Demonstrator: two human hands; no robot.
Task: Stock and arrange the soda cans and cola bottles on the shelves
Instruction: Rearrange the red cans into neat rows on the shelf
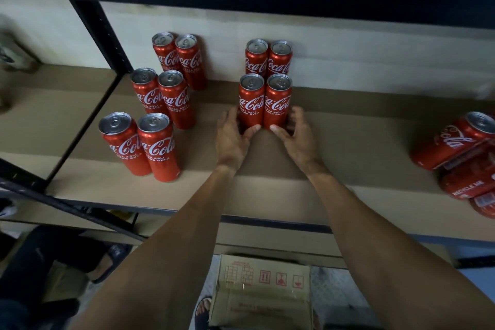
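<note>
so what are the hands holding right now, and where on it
The left hand grips the left can and the right hand the right can of the front pair, both near the base.

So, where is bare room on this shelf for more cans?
Widest: bare shelf board between the four-can block and the cans at the right edge. A narrower lane runs between that block and the six-can block. Crowded: where the left hand and right hand grip the front pair.

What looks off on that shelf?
The right-hand cans lie tipped in a heap on the shelf. The rest, including the held pair, stand upright in twos. No spill or dent shows.
</note>
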